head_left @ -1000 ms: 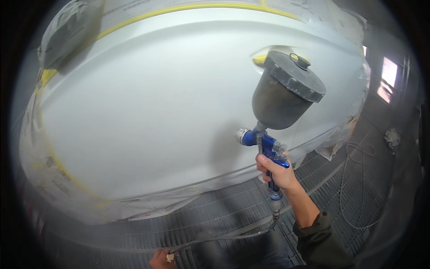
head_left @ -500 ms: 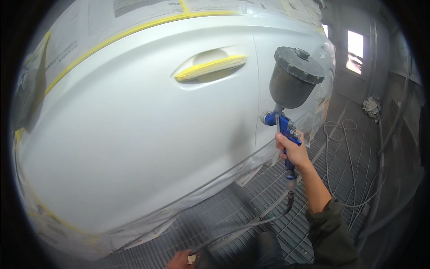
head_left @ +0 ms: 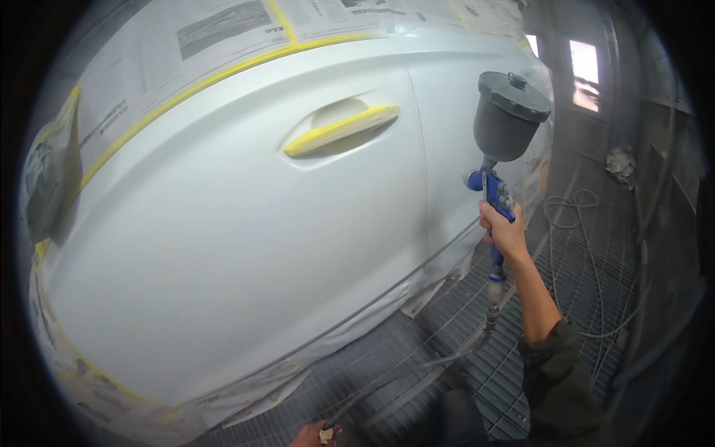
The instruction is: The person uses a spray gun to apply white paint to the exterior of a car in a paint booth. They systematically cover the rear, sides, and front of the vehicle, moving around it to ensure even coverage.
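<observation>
Blue-bodied, my spray gun [head_left: 493, 192] has travelled right within 1 second, past the taped door handle [head_left: 342, 130] and seam [head_left: 424, 171], so the pass likely reaches the next panel [head_left: 448, 127]. My right hand [head_left: 508, 232] grips it; my left hand [head_left: 307, 436] (low down) holds the air hose [head_left: 359, 395].

Right sleeve [head_left: 560, 384]: dark olive green, loose, creased cloth, dim toward lower edge. Cuff [head_left: 550, 341] bunched in soft folds, ending partway along forearm. Right forearm [head_left: 541, 298] bare from cuff to wrist. Right hand [head_left: 508, 229] bare, ungloved. Left hand [head_left: 307, 436] bare too, cut off by frame. Trouser leg [head_left: 459, 419] dark, greyish, blurred; fabric details too dim to tell.
</observation>
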Demonstrator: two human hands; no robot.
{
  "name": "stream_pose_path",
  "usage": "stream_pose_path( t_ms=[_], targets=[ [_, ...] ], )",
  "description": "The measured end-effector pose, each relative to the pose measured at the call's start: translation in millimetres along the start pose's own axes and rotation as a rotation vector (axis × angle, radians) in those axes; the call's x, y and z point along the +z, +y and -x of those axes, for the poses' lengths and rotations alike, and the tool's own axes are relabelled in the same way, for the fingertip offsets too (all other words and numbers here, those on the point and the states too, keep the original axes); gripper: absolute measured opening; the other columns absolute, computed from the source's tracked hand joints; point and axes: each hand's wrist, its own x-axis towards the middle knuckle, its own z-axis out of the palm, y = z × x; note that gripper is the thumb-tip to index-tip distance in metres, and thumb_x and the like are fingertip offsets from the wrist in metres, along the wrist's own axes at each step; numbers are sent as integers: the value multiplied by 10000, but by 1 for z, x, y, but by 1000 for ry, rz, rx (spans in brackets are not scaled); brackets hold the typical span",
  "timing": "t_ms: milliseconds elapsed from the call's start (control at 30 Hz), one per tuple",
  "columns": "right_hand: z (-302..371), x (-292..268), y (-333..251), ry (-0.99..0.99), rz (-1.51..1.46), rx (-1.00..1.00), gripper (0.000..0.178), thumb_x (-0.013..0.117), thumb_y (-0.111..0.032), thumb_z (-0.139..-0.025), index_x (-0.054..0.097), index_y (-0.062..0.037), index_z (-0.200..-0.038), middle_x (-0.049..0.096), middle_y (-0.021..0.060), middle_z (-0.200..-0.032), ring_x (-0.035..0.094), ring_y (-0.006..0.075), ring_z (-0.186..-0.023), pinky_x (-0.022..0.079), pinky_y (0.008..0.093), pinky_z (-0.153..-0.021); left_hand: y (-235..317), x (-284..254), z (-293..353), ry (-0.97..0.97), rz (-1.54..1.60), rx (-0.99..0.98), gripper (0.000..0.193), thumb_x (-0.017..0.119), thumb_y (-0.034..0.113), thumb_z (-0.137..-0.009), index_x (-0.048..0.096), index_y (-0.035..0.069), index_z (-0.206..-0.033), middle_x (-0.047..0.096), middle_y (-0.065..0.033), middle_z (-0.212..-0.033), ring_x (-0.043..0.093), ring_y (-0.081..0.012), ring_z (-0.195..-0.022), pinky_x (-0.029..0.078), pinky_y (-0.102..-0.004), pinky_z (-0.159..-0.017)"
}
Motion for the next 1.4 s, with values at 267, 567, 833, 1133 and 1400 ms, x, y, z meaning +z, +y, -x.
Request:
stream_pose_path(
  t_ms=[267,567,833,1133,1400],
  targets=[
    [61,48,-25,-282,-161,77,267,719,-237,-890,523,-82,-795,512,3,-648,430,59,-487,353,229,-418,-24,-40,34,47,48,-81,216,743,171,-888,702,54,-1065,663,-159,-878,642,-336,-746,498,-416,-645],
    [122,119,-57,-549,-190,93,238,705,-244,-908,617,-39,-824,572,12,-658,522,70,-495,418,228,-437,-71,-82,69,77,-2,-162,180,698,129,-938,675,6,-1067,651,-206,-924,643,-343,-843,497,-430,-719],
    [113,158,-111,-967,-302,258,254,716,-259,-929,593,-39,-896,566,-2,-699,515,67,-529,431,233,-474,-28,-151,33,-95,-139,-387,238,774,225,-883,692,12,-951,674,-197,-896,653,-362,-802,532,-449,-720],
    [43,105,-132,-440,-100,369,256,729,-227,-916,594,-22,-990,568,7,-704,508,70,-543,412,231,-462,46,-168,-10,-363,92,-583,302,747,310,-909,727,43,-1048,704,-154,-974,669,-363,-841,560,-502,-775],
    [-37,26,-128,-222,7,313,231,715,-204,-908,582,-24,-849,566,43,-664,510,89,-526,402,248,-432,127,-111,-53,-552,48,-603,345,706,326,-936,693,44,-1135,689,-159,-1034,643,-372,-944,550,-506,-811]
  ],
)
